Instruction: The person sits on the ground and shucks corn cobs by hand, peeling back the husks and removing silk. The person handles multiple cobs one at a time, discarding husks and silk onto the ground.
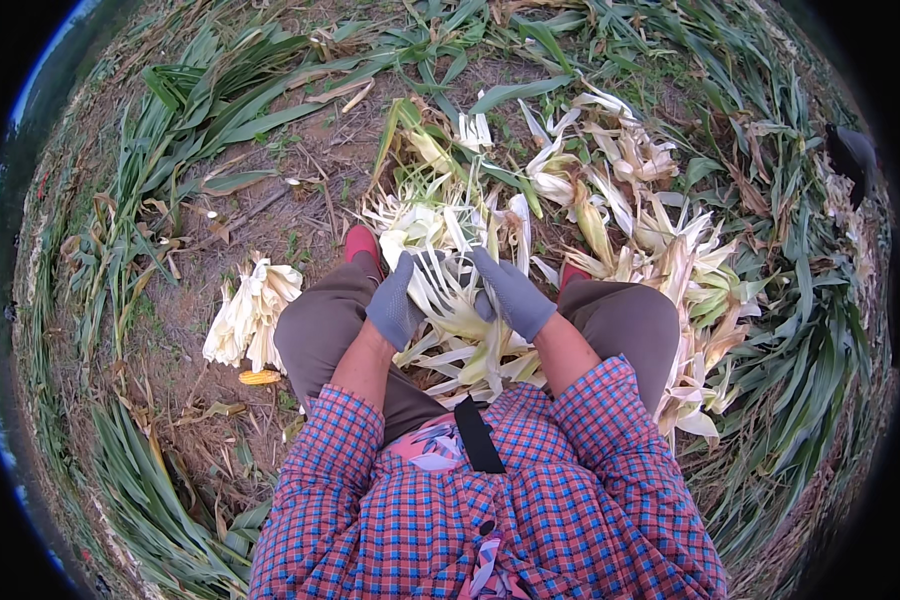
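Between my knees my left hand (399,298) and my right hand (514,294), both in grey work gloves, grip a bundle of pale corn husks (444,289) from either side. The husks are split into long strips that fan out between the hands. Some fingertips are hidden behind the strips. More loose husks lie on the ground beneath and beyond the hands. To the left of my knee a bunch of cream-coloured husks (253,311) stands on the soil, with a yellow ear of corn (259,377) lying just below it.
A long heap of husks (690,292) runs along my right side. Green corn stalks and leaves (195,127) lie around in a wide ring. My feet, in red shoes (362,244), rest on either side of the husks in front. A dark object (855,161) is at the far right edge.
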Demonstrator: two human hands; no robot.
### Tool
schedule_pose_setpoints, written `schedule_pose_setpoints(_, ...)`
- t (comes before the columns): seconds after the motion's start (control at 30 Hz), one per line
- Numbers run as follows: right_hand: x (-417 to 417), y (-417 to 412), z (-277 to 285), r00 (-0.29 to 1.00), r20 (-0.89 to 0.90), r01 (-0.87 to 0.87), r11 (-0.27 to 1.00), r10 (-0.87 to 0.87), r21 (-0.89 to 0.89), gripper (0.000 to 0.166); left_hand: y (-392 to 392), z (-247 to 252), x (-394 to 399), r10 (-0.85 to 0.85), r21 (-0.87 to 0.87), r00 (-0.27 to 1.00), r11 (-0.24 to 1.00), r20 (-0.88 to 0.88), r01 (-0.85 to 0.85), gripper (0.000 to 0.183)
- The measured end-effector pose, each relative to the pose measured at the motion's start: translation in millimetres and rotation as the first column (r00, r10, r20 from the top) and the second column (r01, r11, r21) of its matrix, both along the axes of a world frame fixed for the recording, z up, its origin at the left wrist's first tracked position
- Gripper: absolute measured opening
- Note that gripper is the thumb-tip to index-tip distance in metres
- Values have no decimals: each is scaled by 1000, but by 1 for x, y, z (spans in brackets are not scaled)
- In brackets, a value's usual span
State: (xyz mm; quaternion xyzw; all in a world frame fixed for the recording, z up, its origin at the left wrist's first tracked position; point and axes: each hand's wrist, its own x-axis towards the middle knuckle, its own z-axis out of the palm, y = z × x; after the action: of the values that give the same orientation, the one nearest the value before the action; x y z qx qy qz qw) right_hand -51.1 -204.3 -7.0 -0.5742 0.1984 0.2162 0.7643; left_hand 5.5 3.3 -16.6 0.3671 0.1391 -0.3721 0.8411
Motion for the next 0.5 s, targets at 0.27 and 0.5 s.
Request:
schedule_pose_setpoints(0.27,-14,-4,17,983,17,-182,980,184,-84,60,0,14,-4,71,-16,997,997,-12,-71,53)
schedule_pose_setpoints(0.5,-40,11,29,921,312,-88,905,233,-417,43,0,-5,-14,10,-64,996,998,88,-5,50)
